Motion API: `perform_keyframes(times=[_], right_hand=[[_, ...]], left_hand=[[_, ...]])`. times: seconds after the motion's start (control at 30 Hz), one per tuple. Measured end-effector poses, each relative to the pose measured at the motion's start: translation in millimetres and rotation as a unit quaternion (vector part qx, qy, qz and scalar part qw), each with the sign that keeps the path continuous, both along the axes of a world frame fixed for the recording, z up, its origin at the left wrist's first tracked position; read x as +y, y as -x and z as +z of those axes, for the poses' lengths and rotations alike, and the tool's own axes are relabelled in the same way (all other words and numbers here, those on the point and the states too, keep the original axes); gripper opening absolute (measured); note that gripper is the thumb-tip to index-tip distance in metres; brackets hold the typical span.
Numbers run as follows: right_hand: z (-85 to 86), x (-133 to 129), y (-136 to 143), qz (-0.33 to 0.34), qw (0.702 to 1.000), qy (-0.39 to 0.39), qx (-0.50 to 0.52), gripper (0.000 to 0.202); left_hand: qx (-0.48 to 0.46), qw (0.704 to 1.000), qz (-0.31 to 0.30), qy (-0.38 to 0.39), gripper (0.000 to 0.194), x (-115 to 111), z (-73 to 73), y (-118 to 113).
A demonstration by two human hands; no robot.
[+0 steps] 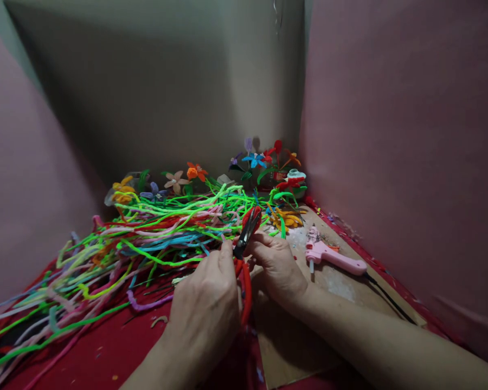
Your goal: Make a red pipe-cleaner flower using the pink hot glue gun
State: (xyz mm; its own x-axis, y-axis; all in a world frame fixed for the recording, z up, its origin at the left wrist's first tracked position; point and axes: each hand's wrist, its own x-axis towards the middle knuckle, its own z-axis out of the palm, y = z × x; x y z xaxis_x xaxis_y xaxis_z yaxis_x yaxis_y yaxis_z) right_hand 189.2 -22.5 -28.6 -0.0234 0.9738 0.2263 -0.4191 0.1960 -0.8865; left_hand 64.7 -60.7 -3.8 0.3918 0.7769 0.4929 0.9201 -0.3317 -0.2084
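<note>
Red-handled scissors (246,292) point away from me at the centre, their dark blades upward. My left hand (209,292) is closed beside them, with a small pink tip showing at its fingertips. My right hand (274,265) is closed at the right of the blades, fingers pinched. A red fuzzy piece (257,215) shows at the blade tips; which hand holds it cannot be made out. What lies between the fingers is mostly hidden. Which hand carries the scissors is also unclear.
Many coloured pipe cleaners (158,260) spread over the red cloth (93,352) at left. A pink glue gun (337,257) lies on the board (296,346) at right. Fuzzy flowers (255,160) stand at the back, and orange pieces (288,219) lie before them.
</note>
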Motion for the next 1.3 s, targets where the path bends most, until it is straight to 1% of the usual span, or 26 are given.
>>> perform_keyframes(times=[0.3,0.43,0.57,0.8,0.97,1.07,1.3], right_hand=[[-6.5,0.7,1.9,-0.003,1.000,-0.019,-0.023,0.016],[-4.2,-0.5,2.1,-0.013,0.999,-0.030,-0.020,0.016],[-0.9,-1.8,1.9,-0.025,0.999,-0.021,-0.021,0.015],[4.0,-4.2,2.2,-0.051,0.997,-0.030,-0.041,0.015],[3.4,-4.4,2.9,-0.052,0.997,-0.041,-0.035,0.014],[1.8,-4.2,2.4,-0.056,0.996,-0.055,-0.044,0.013],[0.8,-5.6,2.1,-0.059,0.994,-0.064,-0.060,0.014]], left_hand=[[0.017,1.000,0.015,-0.017,0.040,-1.4,0.7,-0.1],[0.024,0.999,0.014,-0.033,0.042,-2.1,-0.7,0.3],[0.035,0.998,0.010,-0.057,0.042,-2.6,-2.3,0.7],[0.046,0.993,-0.002,-0.107,0.039,-5.7,-0.7,-2.2],[0.046,0.994,0.001,-0.098,0.038,-7.7,-0.9,-2.1],[0.046,0.993,0.005,-0.105,0.038,-8.1,0.0,-2.0],[0.074,0.991,0.005,-0.115,0.041,-9.6,1.2,-2.7]])
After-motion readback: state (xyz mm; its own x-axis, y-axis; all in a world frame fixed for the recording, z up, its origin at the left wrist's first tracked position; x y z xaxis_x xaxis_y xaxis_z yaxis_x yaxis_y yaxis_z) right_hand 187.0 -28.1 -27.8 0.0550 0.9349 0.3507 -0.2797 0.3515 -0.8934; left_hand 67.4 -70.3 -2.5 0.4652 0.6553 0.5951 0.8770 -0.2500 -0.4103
